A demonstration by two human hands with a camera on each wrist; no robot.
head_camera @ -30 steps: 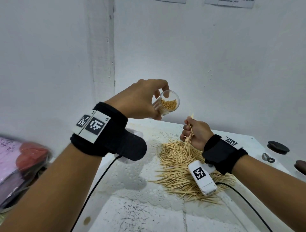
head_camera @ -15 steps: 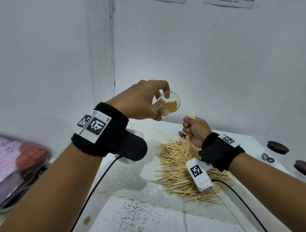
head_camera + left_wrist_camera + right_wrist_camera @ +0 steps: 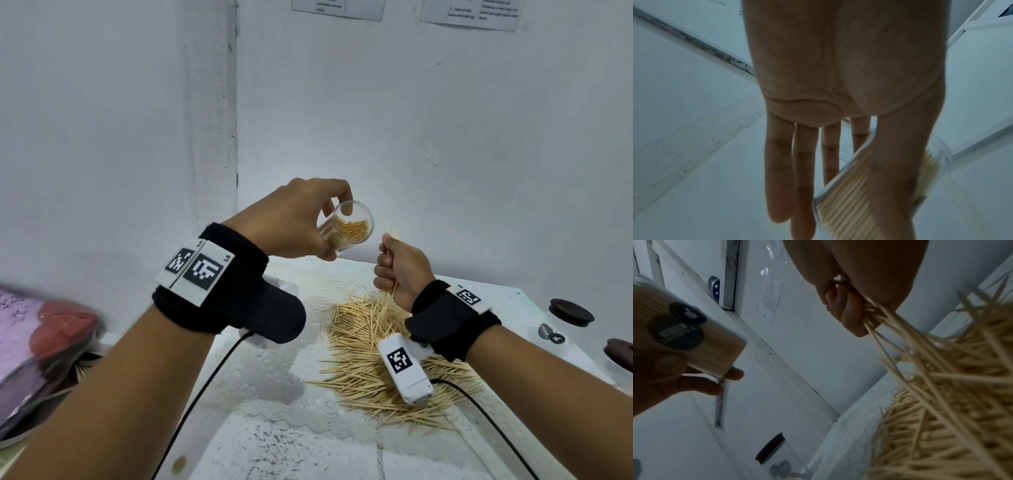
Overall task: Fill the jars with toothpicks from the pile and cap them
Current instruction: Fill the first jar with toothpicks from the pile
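Jar [image 3: 346,229] in left hand's [image 3: 291,222] grip, toothpicks [image 3: 388,270] in right fist [image 3: 400,270] — black label [image 3: 677,326] only in right-wrist view.

Open air lay between the tilted jar [image 3: 346,228], held up by the left hand [image 3: 291,222], and the right hand [image 3: 402,270] with its bundle of toothpicks [image 3: 393,236] just beside the jar's mouth. Below them the toothpick pile [image 3: 370,359] covered the middle of the tabletop [image 3: 274,445], whose near part and left strip lay bare. White walls [image 3: 445,154] closed the back and left. Dark lids [image 3: 570,311] stood at the right edge; a blurred pink bundle [image 3: 37,342] crowded the left.
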